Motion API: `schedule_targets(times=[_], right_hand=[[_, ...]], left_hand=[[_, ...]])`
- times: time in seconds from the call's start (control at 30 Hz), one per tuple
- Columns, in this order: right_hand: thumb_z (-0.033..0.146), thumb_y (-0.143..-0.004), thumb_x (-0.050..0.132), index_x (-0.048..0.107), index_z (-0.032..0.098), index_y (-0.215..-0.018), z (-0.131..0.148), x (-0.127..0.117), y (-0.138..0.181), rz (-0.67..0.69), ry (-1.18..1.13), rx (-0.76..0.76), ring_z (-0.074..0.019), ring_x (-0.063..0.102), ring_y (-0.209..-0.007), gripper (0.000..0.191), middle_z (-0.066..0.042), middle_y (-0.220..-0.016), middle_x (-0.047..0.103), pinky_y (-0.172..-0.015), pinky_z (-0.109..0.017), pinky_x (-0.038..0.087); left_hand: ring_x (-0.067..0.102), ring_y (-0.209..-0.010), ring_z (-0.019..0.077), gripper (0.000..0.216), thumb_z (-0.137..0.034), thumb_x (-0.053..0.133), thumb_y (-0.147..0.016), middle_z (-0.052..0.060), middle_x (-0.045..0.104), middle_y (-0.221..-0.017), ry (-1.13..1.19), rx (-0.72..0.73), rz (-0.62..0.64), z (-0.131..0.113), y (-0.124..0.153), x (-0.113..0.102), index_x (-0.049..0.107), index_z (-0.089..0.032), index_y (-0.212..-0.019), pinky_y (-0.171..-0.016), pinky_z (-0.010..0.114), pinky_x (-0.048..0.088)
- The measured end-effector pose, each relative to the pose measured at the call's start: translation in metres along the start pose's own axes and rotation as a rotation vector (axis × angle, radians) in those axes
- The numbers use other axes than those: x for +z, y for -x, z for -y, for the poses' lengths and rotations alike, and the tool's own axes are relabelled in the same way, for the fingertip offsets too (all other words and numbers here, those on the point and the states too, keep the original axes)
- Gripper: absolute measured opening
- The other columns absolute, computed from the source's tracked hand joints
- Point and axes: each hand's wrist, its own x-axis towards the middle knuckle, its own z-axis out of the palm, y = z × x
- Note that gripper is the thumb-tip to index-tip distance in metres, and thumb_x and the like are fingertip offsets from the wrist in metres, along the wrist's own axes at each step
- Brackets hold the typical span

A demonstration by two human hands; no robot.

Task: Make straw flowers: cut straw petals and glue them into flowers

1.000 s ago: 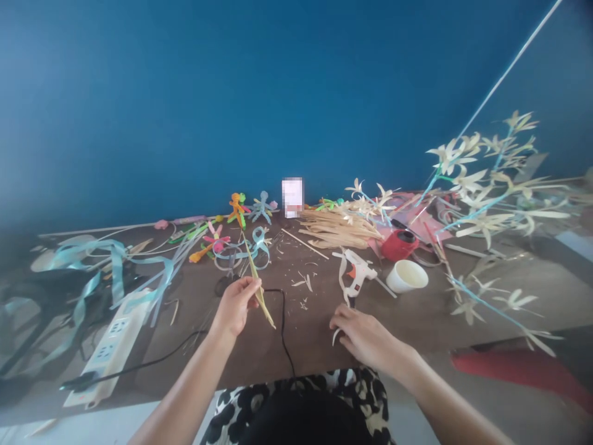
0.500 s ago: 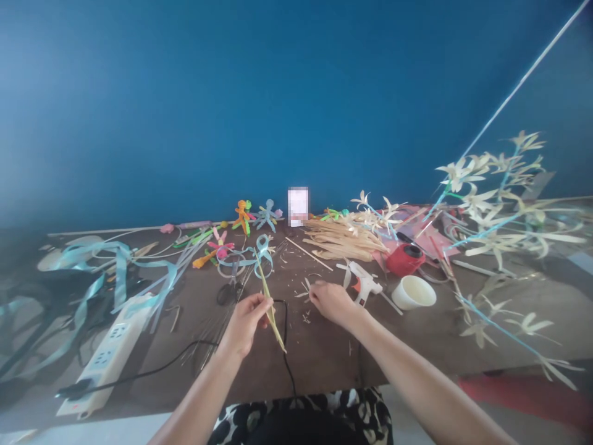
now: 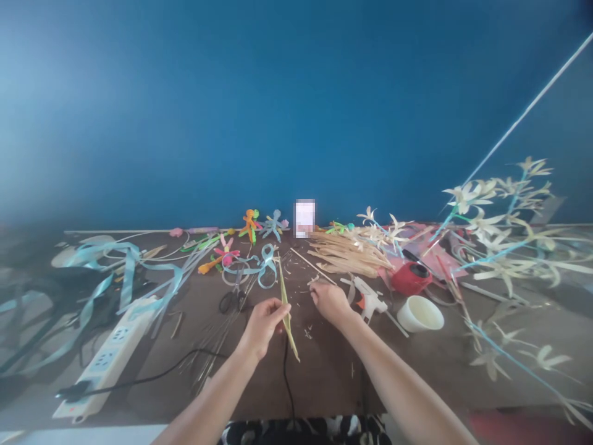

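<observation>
The right hand point(image 3: 330, 301) has reached forward onto pale leaf scraps point(image 3: 306, 334), its grip unclear, while the left hand point(image 3: 265, 322) pinches a long yellowish leaf strip point(image 3: 283, 289) mid-length, lifted clear.

Blurred, unreadable small card point(image 3: 304, 217); flowered branch point(image 3: 466, 194) partly beyond the right edge.

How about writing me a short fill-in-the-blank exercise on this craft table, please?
1. The left hand pinches a long pale strip; the scissors lie to that hand's ____.
2. The glue gun lies between the right hand and the ____ cup.
3. The wall behind the table is ____.
Missing words: left; white; blue.
</observation>
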Motion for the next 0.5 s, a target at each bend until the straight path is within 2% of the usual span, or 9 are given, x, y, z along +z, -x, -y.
schedule_targets(times=[0.07,0.13,0.3,0.4,0.5], right_hand=[[0.021,-0.078,0.043,0.059,0.017,-0.086,0.002,-0.008,-0.003,-0.048,-0.049,-0.001,-0.0153,0.055,-0.077,0.018,-0.006,-0.087,0.061,-0.067,-0.024,0.037],[0.029,-0.08,0.042,0.059,0.017,-0.086,0.009,-0.014,-0.002,-0.052,-0.155,-0.032,-0.0132,0.055,-0.071,0.021,-0.004,-0.08,0.061,-0.063,-0.021,0.038],[0.037,-0.072,0.052,0.057,0.014,-0.064,0.03,-0.02,0.011,0.004,-0.647,-0.073,-0.0092,0.047,-0.055,0.025,0.002,-0.058,0.054,-0.052,-0.019,0.035],[0.035,-0.07,0.055,0.055,0.014,-0.058,0.031,-0.021,0.017,0.072,-0.836,0.008,-0.0068,0.04,-0.047,0.024,0.004,-0.05,0.047,-0.047,-0.018,0.03],[0.036,-0.07,0.054,0.055,0.015,-0.062,0.028,-0.024,0.021,0.161,-1.028,0.09,-0.0053,0.034,-0.04,0.023,0.006,-0.046,0.042,-0.041,-0.018,0.024]], left_hand=[[0.042,-0.042,0.0072,0.026,-0.039,0.059,-0.064,-0.003,0.05,-0.049,-0.034,0.016,-0.012,0.001,-0.003,0.005,0.049,-0.015,-0.059,-0.042,0.018,0.031],[0.042,-0.041,0.0075,0.026,-0.039,0.058,-0.064,-0.004,0.048,-0.046,-0.102,0.049,-0.031,0.002,-0.006,0.009,0.049,-0.015,-0.058,-0.041,0.018,0.029],[0.041,-0.042,0.0081,0.027,-0.038,0.058,-0.064,-0.004,0.047,-0.043,-0.287,0.171,-0.018,0.0,-0.008,0.016,0.05,-0.014,-0.055,-0.042,0.019,0.027],[0.04,-0.044,0.0078,0.026,-0.038,0.059,-0.062,-0.004,0.047,-0.046,-0.256,0.158,0.039,-0.005,-0.004,0.02,0.051,-0.014,-0.057,-0.044,0.019,0.028],[0.039,-0.046,0.0072,0.025,-0.038,0.059,-0.064,-0.004,0.047,-0.051,-0.125,0.08,0.145,-0.009,0.001,0.023,0.053,-0.013,-0.063,-0.046,0.019,0.029]])
